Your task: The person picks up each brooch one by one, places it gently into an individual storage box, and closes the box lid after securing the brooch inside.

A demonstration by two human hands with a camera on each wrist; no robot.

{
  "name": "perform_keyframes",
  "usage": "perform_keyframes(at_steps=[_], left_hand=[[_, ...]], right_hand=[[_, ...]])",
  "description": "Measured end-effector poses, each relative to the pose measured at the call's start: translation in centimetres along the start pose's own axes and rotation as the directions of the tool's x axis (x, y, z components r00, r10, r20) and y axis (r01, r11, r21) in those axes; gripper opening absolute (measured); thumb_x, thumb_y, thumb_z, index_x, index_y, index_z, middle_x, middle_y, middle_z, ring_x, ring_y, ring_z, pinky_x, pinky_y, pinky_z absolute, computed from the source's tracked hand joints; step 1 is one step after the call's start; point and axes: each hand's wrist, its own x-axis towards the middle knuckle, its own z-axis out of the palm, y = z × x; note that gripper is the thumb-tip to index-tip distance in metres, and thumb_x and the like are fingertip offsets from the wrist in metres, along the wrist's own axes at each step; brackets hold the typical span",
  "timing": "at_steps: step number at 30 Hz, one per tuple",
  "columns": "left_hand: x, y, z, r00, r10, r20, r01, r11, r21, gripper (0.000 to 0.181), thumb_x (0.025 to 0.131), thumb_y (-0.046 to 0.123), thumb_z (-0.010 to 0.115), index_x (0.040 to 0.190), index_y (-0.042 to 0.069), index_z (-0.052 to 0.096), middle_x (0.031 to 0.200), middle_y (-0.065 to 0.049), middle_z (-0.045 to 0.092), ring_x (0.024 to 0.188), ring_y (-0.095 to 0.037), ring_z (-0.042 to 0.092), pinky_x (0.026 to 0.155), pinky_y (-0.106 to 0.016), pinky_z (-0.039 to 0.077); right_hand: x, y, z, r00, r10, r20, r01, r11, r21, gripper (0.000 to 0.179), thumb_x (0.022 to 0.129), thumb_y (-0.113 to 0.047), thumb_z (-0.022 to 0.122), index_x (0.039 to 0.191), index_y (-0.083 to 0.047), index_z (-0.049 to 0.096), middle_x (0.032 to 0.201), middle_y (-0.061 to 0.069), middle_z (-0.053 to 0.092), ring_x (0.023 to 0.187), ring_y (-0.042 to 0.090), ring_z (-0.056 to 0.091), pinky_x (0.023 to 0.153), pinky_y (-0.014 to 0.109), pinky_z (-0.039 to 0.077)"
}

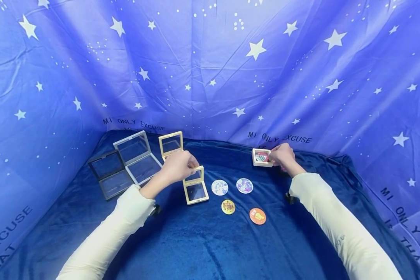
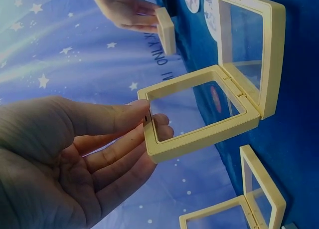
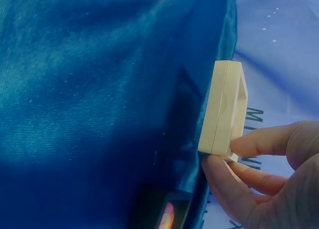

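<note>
My left hand (image 1: 177,166) pinches the lid edge of an unfolded pale-yellow display frame (image 2: 202,137) between thumb and fingers. Its two clear-windowed halves stand hinged apart, and its lower half lies on the blue cloth. At the back right, my right hand (image 1: 282,154) grips a small closed cream display frame (image 3: 218,109) by one edge, thumb and fingers on opposite faces. Inside that frame a red, green and white round badge (image 1: 261,156) shows. Between the hands lie a white-and-blue badge (image 1: 219,187), a purple-and-white badge (image 1: 244,186), a yellow badge (image 1: 228,207) and an orange badge (image 1: 257,216).
Left of my left hand stand an unfolded black frame (image 1: 109,197), a grey frame (image 1: 130,138) and another pale-yellow frame (image 1: 170,134). A dark frame with a pinkish picture (image 3: 169,214) sits near my right hand. A starry blue curtain (image 1: 210,58) encloses the cloth-covered surface (image 1: 210,249).
</note>
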Motion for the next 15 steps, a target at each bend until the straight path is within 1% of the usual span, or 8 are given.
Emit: perform_keyframes(at_steps=[1,3,7,9,12,15], left_hand=[[0.0,0.0,0.1,1.0,-0.001,0.005,0.001,1.0,-0.001,0.014,0.09,0.009,0.077,0.103,0.008,0.081,0.101,-0.006,0.08,0.093,-0.021,0.074,0.078,-0.036,0.06],[0.1,0.0,0.1,1.0,-0.003,0.016,0.003,1.0,-0.002,0.014,0.09,0.01,0.077,0.103,0.008,0.081,0.101,-0.006,0.08,0.094,-0.021,0.074,0.079,-0.036,0.06],[0.2,0.1,0.3,1.0,-0.006,0.025,0.006,1.0,0.001,0.014,0.09,0.01,0.077,0.104,0.008,0.081,0.102,-0.006,0.08,0.095,-0.021,0.074,0.08,-0.037,0.06],[0.2,0.1,0.3,1.0,-0.006,0.022,0.006,1.0,0.0,0.015,0.09,0.009,0.077,0.104,0.008,0.081,0.102,-0.006,0.08,0.095,-0.021,0.074,0.081,-0.037,0.06],[0.2,0.2,0.4,1.0,-0.006,0.019,0.006,1.0,-0.009,0.015,0.09,0.009,0.077,0.104,0.007,0.081,0.101,-0.005,0.08,0.092,-0.02,0.074,0.08,-0.036,0.06],[0.1,0.3,0.5,1.0,-0.006,0.024,0.006,1.0,-0.026,0.015,0.09,0.008,0.076,0.104,0.007,0.08,0.1,-0.006,0.08,0.089,-0.019,0.074,0.077,-0.034,0.059]], right_hand=[[0.1,0.1,0.1,1.0,0.001,-0.002,-0.001,1.0,-0.004,0.03,0.08,-0.006,0.063,0.109,-0.003,0.072,0.055,-0.002,0.064,0.05,0.01,0.061,0.043,0.03,0.046],[0.2,0.2,0.3,1.0,-0.007,-0.008,0.007,1.0,-0.016,0.028,0.081,-0.005,0.062,0.107,-0.002,0.072,0.06,-0.001,0.066,0.051,0.01,0.062,0.046,0.031,0.049],[0.4,0.4,0.7,0.999,-0.031,-0.025,0.031,0.999,-0.032,0.024,0.081,-0.002,0.063,0.102,-0.001,0.073,0.073,0.004,0.071,0.051,0.008,0.063,0.06,0.034,0.059],[0.5,0.5,0.8,0.999,-0.038,-0.029,0.037,0.998,-0.04,0.023,0.08,-0.001,0.063,0.101,0.0,0.073,0.079,0.007,0.072,0.051,0.007,0.064,0.066,0.035,0.061],[0.5,0.6,1.1,0.999,-0.037,-0.029,0.035,0.998,-0.056,0.025,0.079,-0.001,0.064,0.102,0.001,0.073,0.083,0.009,0.073,0.051,0.008,0.064,0.066,0.034,0.061],[0.6,0.7,1.3,0.999,-0.029,-0.026,0.027,0.997,-0.068,0.024,0.079,-0.002,0.065,0.101,0.0,0.073,0.079,0.007,0.071,0.052,0.009,0.065,0.061,0.031,0.059]])
